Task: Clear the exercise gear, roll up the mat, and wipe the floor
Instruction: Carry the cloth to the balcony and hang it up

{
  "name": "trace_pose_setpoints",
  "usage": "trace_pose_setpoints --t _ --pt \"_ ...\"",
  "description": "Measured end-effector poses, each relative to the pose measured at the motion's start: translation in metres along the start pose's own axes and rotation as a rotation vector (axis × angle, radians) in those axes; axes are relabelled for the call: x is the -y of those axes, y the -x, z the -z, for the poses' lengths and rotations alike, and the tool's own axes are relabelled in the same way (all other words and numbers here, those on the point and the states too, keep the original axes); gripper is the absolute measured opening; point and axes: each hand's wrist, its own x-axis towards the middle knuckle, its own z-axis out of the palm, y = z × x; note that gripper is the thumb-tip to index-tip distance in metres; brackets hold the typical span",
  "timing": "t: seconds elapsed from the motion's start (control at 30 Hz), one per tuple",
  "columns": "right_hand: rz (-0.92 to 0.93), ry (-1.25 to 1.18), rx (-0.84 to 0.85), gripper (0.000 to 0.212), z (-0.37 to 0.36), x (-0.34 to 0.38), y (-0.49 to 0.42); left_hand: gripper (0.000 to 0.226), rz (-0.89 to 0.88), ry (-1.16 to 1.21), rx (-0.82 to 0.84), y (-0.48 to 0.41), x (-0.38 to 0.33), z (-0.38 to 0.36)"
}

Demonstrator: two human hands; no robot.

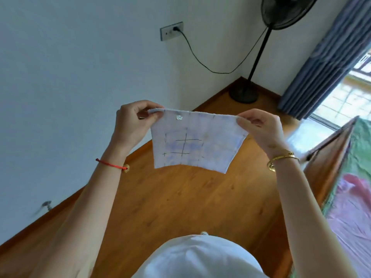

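Both hands hold the cloth [192, 141] stretched above the wooden floor [180, 201]: left hand [134, 121] and right hand [259, 127] each pinch a top corner. It looks light, limp and thin, so gripping the corners keeps it spread.

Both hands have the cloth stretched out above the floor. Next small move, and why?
Probably bring the cloth down onto the floor. The left hand and right hand each pinch a top corner, so it hangs spread open in the air, clear of the wood below. No mat shows in this view, so wiping looks like the step due.
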Motion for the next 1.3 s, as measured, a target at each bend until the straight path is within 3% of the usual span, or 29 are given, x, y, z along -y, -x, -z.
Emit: trace_pose_setpoints --t 0.33,1.0,1.3 --pt "-0.139 0.101 -0.236 0.009 0.137 -0.111 -0.069 0.017 -0.119 0.117 0.207 -0.124 -0.065 -0.194" --pt "-0.415 0.041 -0.69 0.006 0.309 -0.308 -0.283 0.023 -0.373 0.278 0.681 -0.437 -0.18 -0.539" --pt "-0.53 0.055 -0.844 0.006 0.389 -0.396 -0.36 0.016 -0.441 0.33 0.83 -0.524 -0.246 -0.702"
